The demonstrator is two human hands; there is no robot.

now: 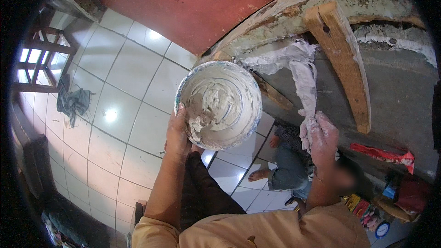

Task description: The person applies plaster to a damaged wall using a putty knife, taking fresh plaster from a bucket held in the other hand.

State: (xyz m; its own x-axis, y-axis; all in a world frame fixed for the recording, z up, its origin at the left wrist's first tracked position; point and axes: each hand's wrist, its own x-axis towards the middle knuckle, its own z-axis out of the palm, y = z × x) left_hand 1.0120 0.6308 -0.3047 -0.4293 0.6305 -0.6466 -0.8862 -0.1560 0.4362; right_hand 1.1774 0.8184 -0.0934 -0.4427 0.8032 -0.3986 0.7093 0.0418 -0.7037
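Observation:
My left hand (178,131) grips the rim of a round bowl (251,120) on its left side. Thick off-white wet plaster (220,101) coats the bowl's inside and lies in lumps at the bottom. Fingers closed and smeared white, my right hand (321,133) holds the lower end of a plaster-soaked fibrous strip (303,78). The strip stretches away from the hand to a bunched white mass along the edge of a large grey panel (340,87). Right of the strip, a tapered wooden piece (342,59) with a dark hole lies across the panel.
A smaller wooden stick (273,92) is beside the bowl. Below right, a person in jeans (291,167) sits on the white tiled floor (133,69). A red strip (383,154) lies on the panel; a grey cloth (75,101) is at left. A red wall (193,4) rises behind.

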